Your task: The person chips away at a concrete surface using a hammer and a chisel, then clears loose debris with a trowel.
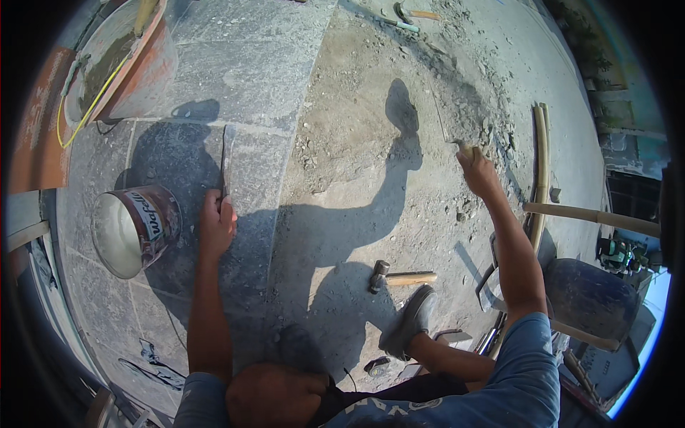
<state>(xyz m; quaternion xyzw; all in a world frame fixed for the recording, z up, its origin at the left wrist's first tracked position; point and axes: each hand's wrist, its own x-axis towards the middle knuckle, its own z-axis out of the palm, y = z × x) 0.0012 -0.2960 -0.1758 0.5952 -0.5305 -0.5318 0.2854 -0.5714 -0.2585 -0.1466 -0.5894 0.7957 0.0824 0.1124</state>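
My left hand [217, 221] is closed on a long, narrow flat tool [227, 150] lying over the grey tiles [242, 57], just right of a cylindrical can [150, 214] with a brown label. My right hand [477, 167] grips a tool with a light handle [464, 148] and a thin metal part, possibly a trowel, over rough, dusty concrete strewn with rubble [335, 143]. Below and between my hands, a hammer with a wooden handle [410, 278] lies beside my shoe [410, 321].
An orange tub [143, 82] holding grey material and a yellow handle stands upper left. Hand tools [421, 16] lie at the top. Bamboo poles [539, 157], a dark blue container [592, 299] and a grey block [453, 335] are on the right. A dark cord [150, 371] lies lower left.
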